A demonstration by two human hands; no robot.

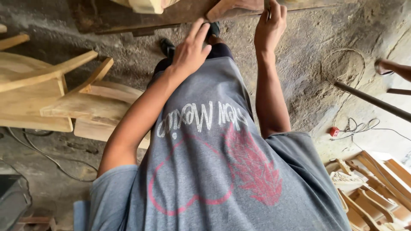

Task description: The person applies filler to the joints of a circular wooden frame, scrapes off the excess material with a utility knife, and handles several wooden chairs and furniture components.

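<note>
The right hand [269, 25] is clenched at the near edge of a long board [171, 15] that lies across the top of the view, its long axis running left to right on a worktop that is mostly cut off. Something thin and pale shows between the fingers — what it is cannot be made out. A reddish wood piece [233, 8] rests on the board just left of that hand, touching or nearly so.

The left hand [190, 51] is released, fingers spread and pointing up toward the board's edge, fingertips just short of it and of the wood piece; it grasps nothing. So the board lies straight ahead of both hands, and the right one is already on it while the left hangs a little nearer the body.

Below, the grey shirt [214, 171] fills the middle, and dark shoes [167, 45] show on the dusty floor [308, 85]. Pale chair parts [55, 98] stand at left, more cut pieces [368, 188] at lower right. The board's far side and both ends are out of view.
</note>
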